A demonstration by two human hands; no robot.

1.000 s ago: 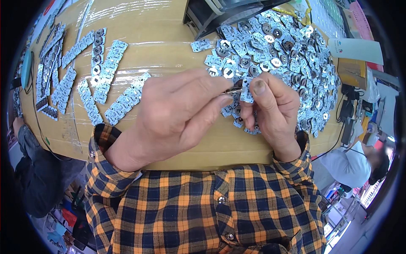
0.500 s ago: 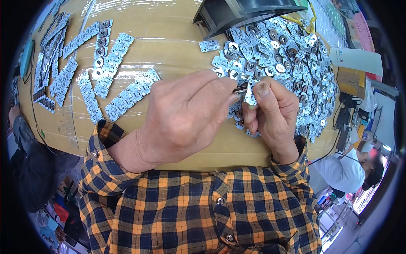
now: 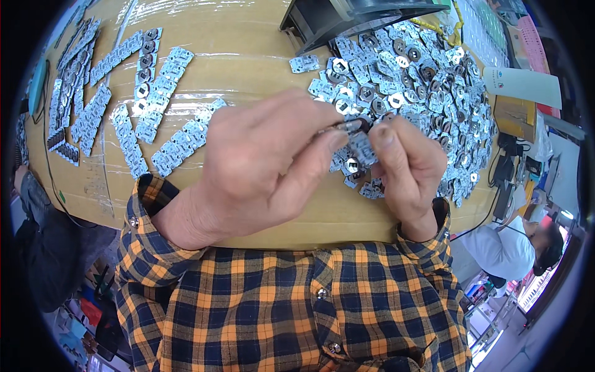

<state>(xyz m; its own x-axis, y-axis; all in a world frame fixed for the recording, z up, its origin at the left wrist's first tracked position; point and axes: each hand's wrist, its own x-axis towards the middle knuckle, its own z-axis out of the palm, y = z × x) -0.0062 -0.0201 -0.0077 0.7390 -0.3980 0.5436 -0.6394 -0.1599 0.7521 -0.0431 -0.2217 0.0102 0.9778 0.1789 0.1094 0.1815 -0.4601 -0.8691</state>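
My left hand (image 3: pixel 260 164) is closed in a pinch on a thin metal tool (image 3: pixel 349 126), mostly hidden by the fingers and smeared by motion. Its tip meets a small circuit board (image 3: pixel 362 149), which my right hand (image 3: pixel 409 164) grips between thumb and fingers. The board hangs tilted, and a dark round part shows beside its upper end. Both hands are raised over the table's near side. Just beyond my right hand spreads a heap of small circuit boards (image 3: pixel 427 93), many with round dark or silvery parts.
Rows of joined boards (image 3: pixel 164 93) lie on the cardboard-brown table (image 3: pixel 242 37) to the left. A black fan-like frame (image 3: pixel 347 22) stands behind the heap. One loose board (image 3: pixel 304 64) lies left of the heap. A person in white (image 3: pixel 502 251) is at right, a dark sleeve (image 3: pixel 34 192) at left.
The board in my right hand has turned from its pale face to a darker, tilted one. My left hand has shifted slightly left, and my right hand slightly right.
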